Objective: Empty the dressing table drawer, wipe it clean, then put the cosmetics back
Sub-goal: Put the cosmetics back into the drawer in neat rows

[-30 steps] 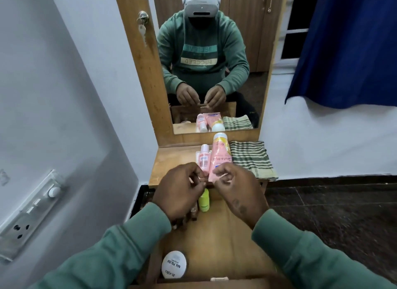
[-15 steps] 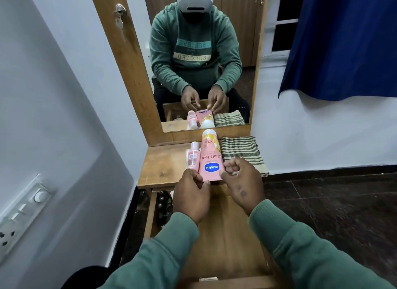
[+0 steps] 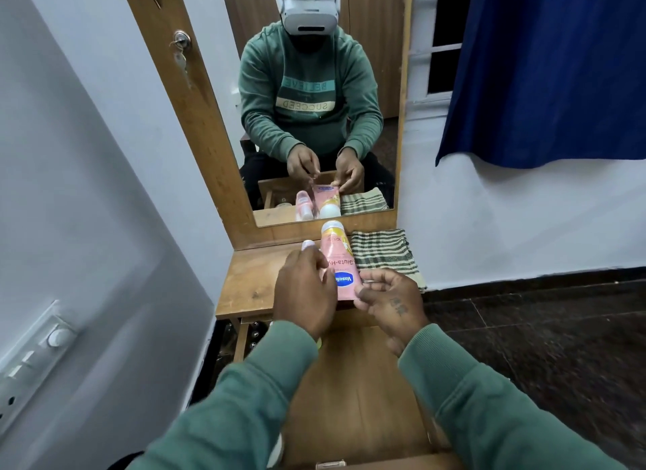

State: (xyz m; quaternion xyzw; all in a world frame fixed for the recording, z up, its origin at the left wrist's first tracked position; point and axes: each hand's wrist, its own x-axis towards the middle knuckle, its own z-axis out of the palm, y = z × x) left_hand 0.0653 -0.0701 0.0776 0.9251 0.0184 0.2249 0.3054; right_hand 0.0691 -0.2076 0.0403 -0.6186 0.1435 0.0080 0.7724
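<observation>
The Vaseline tube (image 3: 341,259) lies on the desk (image 3: 251,284), pointing away. The right hand (image 3: 391,305) pinches its near end with curled fingers. The left hand (image 3: 304,294) hides its own grip.

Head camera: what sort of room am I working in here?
Likely a bedroom or dressing corner at home: a wooden dressing table with a tall mirror above it, a pink lotion tube lying on top, and a blue curtain.

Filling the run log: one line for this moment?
left hand: over small bottle; right hand: pinches pink tube; drawer: open; cloth: folded
</observation>
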